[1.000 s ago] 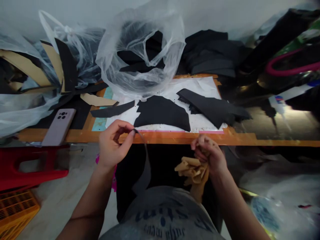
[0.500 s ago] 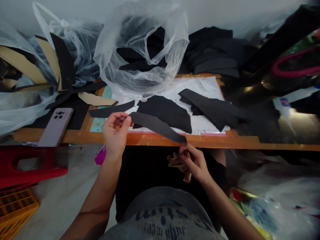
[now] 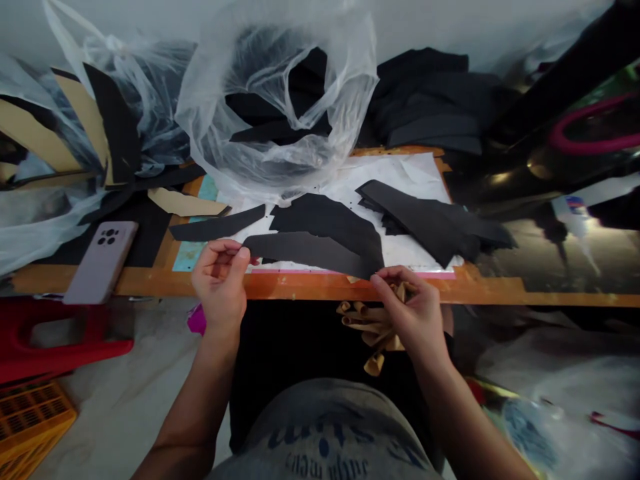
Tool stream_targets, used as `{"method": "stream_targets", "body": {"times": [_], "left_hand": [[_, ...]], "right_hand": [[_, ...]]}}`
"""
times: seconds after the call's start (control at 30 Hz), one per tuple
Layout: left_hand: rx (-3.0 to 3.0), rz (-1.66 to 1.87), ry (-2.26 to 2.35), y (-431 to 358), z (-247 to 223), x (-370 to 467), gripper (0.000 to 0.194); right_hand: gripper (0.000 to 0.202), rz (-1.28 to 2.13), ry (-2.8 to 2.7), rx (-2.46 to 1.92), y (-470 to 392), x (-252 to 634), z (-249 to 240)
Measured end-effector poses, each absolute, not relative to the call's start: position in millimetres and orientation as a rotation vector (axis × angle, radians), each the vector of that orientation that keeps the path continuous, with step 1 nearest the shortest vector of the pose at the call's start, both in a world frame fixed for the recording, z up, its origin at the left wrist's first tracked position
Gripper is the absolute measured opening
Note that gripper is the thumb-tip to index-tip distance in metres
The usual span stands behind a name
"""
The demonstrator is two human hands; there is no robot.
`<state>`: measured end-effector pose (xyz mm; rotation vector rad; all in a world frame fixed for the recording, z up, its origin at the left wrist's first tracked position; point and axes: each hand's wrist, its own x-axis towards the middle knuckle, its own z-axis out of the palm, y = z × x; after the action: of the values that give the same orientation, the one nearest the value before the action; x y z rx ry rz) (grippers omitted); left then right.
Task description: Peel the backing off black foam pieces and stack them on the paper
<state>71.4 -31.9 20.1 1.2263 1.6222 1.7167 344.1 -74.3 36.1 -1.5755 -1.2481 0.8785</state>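
A person's left hand (image 3: 220, 283) and right hand (image 3: 415, 313) stretch a black strip (image 3: 300, 248) between them at the centre of the frame, along the front edge of a counter (image 3: 300, 287). We see the left grip pinching the strip's left end between thumb and fingers, while the right grip pinches the opposite end — and a bunch of tan curled strips (image 3: 367, 323) sits tucked under that same right hand, lower right of centre.

Just behind the strip, and partly covered by it from where we look, a broad black piece (image 3: 325, 217) lies on white paper (image 3: 420, 177); whether the two touch, we cannot tell. To its left we find a slim black piece (image 3: 220, 227) and a tan piece (image 3: 185, 203); to its right, a pile of long black pieces (image 3: 425, 217) fans out.

A clear plastic bag (image 3: 345, 87) with dark pieces inside fills the top centre, beside a heap of dark pieces (image 3: 430, 100) at upper right. A pale phone (image 3: 103, 260) rests at the counter's left — near the front edge — and below it we make out a red plastic stool (image 3: 110, 347) and an orange crate (image 3: 35, 423) at lower left.
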Motion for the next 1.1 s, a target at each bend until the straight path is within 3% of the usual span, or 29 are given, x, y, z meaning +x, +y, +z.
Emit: {"method": "stream_targets", "body": {"times": [0.2, 0.77, 1.1], "left_hand": [[1.344, 1.434, 1.807, -31.2, 5.5, 71.8, 0.022], [1.473, 1.246, 2.029, -26.0, 4.9, 84.2, 0.017], [1.572, 1.429, 2.138, -44.1, -12.9, 79.0, 0.019]], "right_hand": [[0.025, 0.783, -1.432, -1.733, -45.5, 357.0, 41.9], [0.024, 0.607, -1.465, -1.886, -36.6, 357.9, 27.1], [0.015, 0.587, -1.529, -1.804, -46.3, 360.1, 28.7]]}}
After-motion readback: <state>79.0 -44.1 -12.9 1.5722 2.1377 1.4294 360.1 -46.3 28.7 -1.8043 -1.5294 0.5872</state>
